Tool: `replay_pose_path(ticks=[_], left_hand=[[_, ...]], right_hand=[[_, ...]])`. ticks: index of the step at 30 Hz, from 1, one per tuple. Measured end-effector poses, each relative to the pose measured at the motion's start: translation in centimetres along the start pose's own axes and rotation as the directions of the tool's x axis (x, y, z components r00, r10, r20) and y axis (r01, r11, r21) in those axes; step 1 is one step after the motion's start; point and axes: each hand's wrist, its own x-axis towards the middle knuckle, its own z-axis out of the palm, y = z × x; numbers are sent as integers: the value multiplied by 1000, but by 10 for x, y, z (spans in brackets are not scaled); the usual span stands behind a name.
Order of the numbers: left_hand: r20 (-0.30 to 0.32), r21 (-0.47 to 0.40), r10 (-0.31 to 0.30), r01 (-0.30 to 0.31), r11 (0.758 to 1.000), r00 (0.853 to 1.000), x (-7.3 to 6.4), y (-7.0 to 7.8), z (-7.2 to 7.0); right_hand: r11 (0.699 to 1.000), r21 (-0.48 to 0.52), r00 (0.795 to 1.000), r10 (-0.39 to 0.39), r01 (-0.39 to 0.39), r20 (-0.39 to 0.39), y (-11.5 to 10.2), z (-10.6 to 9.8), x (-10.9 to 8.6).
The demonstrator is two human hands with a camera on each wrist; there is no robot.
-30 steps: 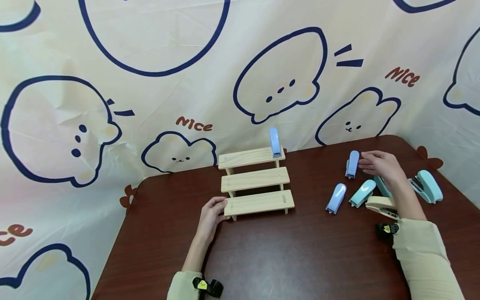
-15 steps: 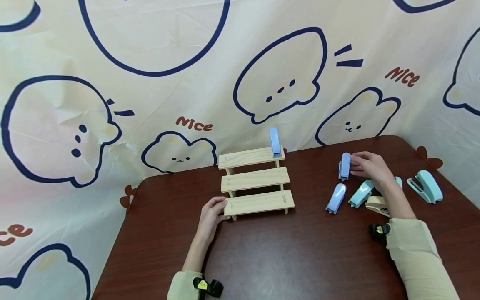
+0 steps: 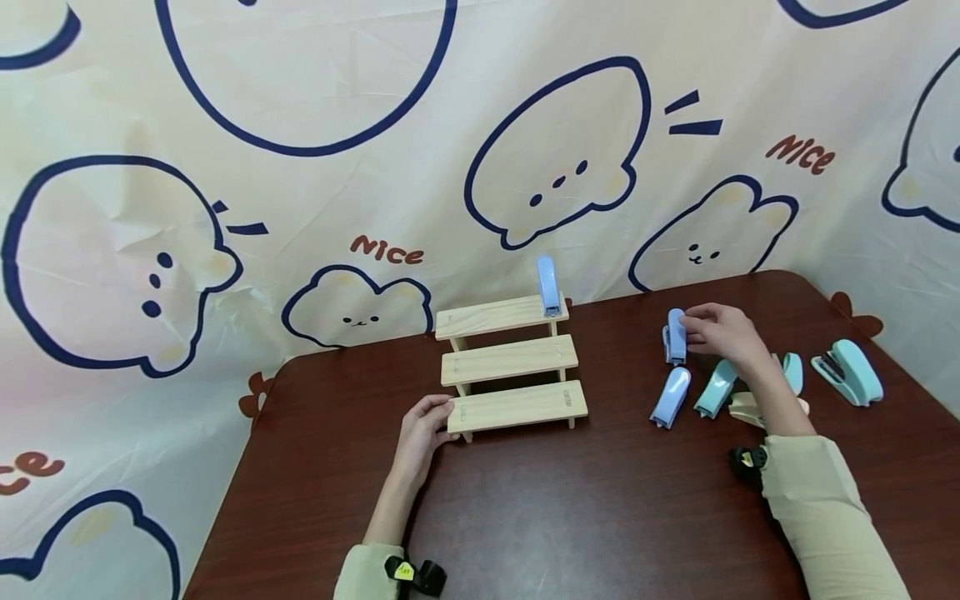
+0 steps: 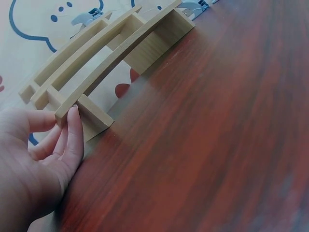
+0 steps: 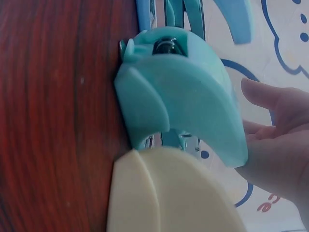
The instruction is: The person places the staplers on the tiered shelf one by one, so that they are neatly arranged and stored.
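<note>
My left hand (image 3: 420, 435) pinches the left end of the lowest board of a three-step wooden display stand (image 3: 517, 407); the left wrist view shows the thumb and fingers at that board's corner. In the head view, my right hand (image 3: 726, 335) has its fingers against the right side of a light-blue stapler (image 3: 677, 337), which stands on the table. In the right wrist view a teal stapler (image 5: 188, 101) overlaps part of the right hand (image 5: 285, 140), and the thumb extends free. Another light-blue stapler (image 3: 670, 398) lies just in front of the touched one.
A light-blue stapler (image 3: 549, 287) stands at the right end of the stand's top board. Around the right forearm are a teal stapler (image 3: 716, 389), a cream stapler (image 3: 746, 408) and another teal one (image 3: 792, 372) behind it. A mint stapler (image 3: 849, 372) lies farther right. A patterned curtain (image 3: 360, 192) hangs behind the table.
The right hand and the light-blue stapler at its fingers have shifted left, bringing the stapler close behind the other light-blue one. The left hand stays on the stand.
</note>
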Motion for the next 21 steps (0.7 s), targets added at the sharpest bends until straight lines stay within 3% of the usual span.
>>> replay_pose_path(ticks=[21], left_hand=[[-6,-3,-7,7,1000,1000,0,0,0]], right_hand=[[989,-131,997,-67,70,22,-15,33,0]])
